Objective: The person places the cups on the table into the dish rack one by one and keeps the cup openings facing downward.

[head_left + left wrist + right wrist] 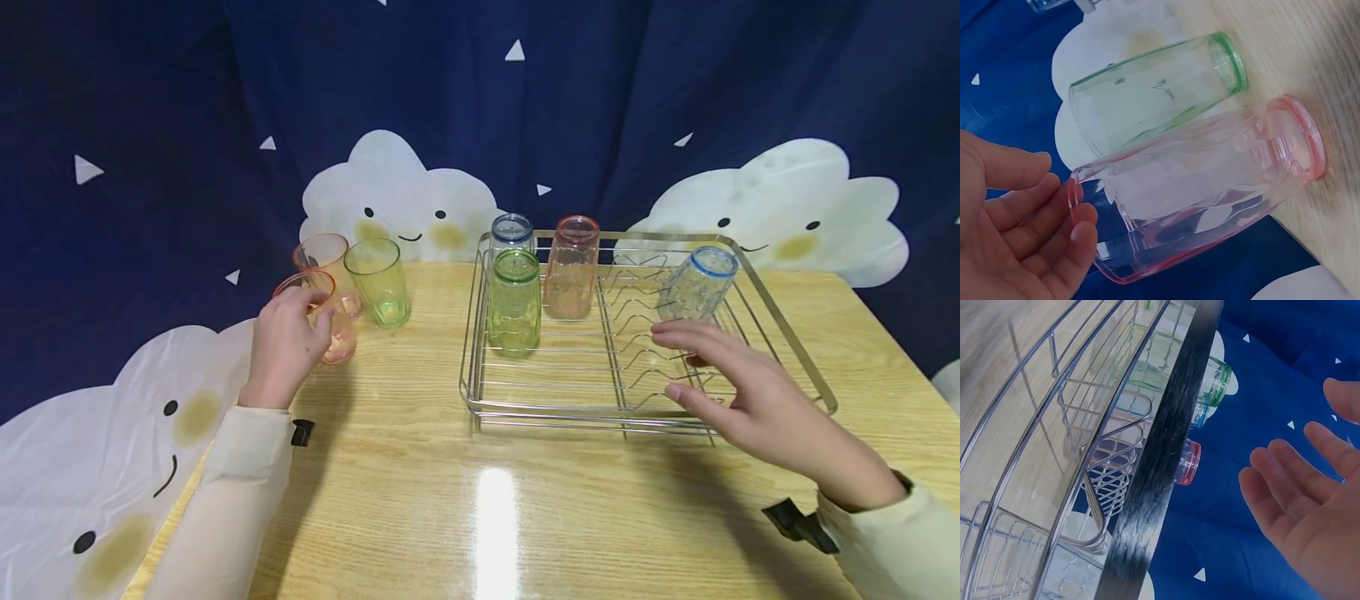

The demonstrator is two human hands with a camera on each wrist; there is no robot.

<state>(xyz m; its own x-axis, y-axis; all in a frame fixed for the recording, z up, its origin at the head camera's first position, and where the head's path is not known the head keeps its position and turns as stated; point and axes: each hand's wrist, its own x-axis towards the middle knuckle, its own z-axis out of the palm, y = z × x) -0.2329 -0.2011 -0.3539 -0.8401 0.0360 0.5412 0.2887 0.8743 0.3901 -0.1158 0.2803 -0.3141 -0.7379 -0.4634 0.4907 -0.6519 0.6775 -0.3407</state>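
Observation:
My left hand [288, 337] is at the top of an upright, clear orange-pink tumbler [342, 340] on the table. In the left wrist view its loosely bent fingertips overlap the rim of this pink tumbler [1204, 187], while the thumb stands apart from it. A second orange tumbler [351, 293] and a yellow-green tumbler [384, 287] stand close behind. Over the right front of a wire dish rack [783, 333] hovers my right hand [750, 396], thumb and fingers spread, holding nothing. Just beyond its fingertips, a clear tumbler with a blue rim [696, 287] leans upside down in the rack.
Toward the rack's left side, a green tumbler [515, 312], a blue tumbler [513, 230] and a red-pink tumbler [572, 275] stand upside down. Wavy wire dividers [637, 333] run down its middle. A dark blue curtain with clouds [405, 187] hangs behind the wooden table [405, 483].

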